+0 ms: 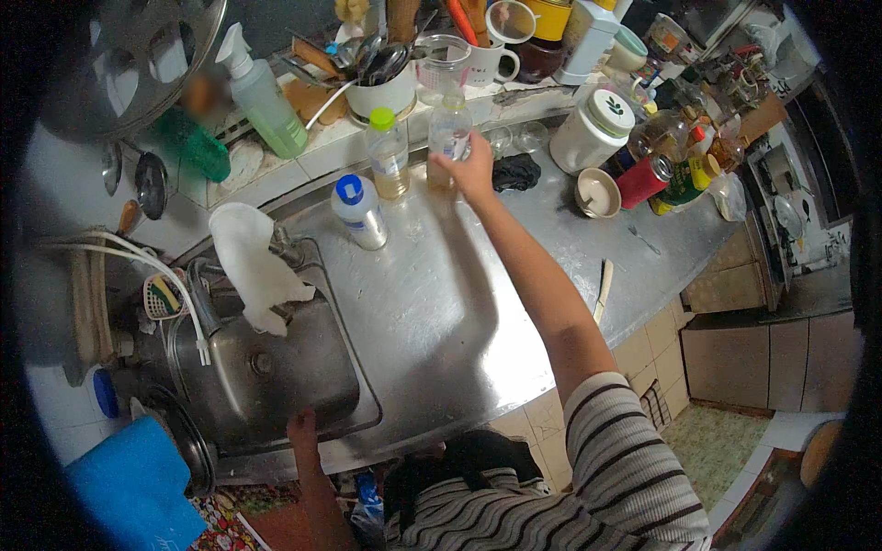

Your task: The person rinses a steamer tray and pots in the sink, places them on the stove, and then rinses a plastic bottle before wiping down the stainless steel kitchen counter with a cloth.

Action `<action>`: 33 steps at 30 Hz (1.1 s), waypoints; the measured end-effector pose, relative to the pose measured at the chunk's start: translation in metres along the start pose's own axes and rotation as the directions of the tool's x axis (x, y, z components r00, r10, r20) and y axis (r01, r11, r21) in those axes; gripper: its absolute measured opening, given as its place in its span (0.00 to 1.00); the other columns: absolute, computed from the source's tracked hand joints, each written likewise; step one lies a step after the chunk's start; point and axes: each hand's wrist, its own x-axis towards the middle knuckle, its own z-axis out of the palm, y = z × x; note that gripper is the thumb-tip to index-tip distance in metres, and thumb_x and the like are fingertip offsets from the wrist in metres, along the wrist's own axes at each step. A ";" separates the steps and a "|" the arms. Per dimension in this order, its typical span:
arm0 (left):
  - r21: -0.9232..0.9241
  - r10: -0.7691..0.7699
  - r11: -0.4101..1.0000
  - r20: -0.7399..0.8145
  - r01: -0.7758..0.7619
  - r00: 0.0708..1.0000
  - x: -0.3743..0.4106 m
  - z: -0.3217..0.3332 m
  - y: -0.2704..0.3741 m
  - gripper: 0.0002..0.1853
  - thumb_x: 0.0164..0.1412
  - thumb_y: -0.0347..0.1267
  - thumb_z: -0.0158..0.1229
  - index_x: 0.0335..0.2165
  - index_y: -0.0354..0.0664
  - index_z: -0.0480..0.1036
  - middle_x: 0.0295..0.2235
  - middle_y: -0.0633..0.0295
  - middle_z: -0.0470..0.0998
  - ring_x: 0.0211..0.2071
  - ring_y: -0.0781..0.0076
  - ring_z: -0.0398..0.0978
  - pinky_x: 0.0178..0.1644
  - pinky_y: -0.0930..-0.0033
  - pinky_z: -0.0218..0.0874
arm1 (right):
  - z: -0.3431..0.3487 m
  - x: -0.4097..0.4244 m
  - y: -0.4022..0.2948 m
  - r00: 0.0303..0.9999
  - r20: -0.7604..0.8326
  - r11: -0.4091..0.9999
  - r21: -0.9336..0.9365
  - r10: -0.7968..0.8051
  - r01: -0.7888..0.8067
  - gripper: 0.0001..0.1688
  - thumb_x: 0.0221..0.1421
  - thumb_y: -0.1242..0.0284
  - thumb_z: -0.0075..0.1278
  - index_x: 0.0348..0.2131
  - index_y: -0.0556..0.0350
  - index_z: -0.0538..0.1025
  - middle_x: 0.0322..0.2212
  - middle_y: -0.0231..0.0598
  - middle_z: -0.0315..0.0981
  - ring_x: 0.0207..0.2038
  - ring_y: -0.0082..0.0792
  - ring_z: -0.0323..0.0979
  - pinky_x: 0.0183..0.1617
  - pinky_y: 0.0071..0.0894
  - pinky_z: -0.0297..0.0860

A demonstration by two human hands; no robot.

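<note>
My right hand (468,167) is wrapped around a clear plastic bottle (450,134) with a pale cap, standing near the back of the steel counter. Left of it stands a clear bottle with a green cap (388,165), some yellowish liquid inside. A bottle with a blue cap (362,217) is nearer the sink. My left hand (302,425) rests at the front edge of the steel sink (289,379); its fingers are partly hidden. A white cloth (248,255) hangs over the faucet area. Right of my right hand lies a crumpled black item (517,172).
A spray bottle (265,103), a utensil pot (382,96) and a mug (486,65) line the back ledge. At right stand a white jar (589,134), a bowl (598,194) and a red can (644,182). A fork (644,239) lies on the counter.
</note>
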 end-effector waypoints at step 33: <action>0.238 0.180 0.964 -0.244 -0.121 0.953 -0.042 0.005 0.054 0.06 0.55 0.28 0.49 0.32 0.36 0.69 0.33 0.53 0.68 0.36 0.59 0.67 0.41 0.57 0.60 | -0.225 -0.044 -0.216 0.694 0.707 0.666 0.583 -0.135 -0.465 0.42 0.35 0.70 0.61 0.47 0.68 0.59 0.41 0.51 0.65 0.43 0.41 0.68 0.47 0.39 0.65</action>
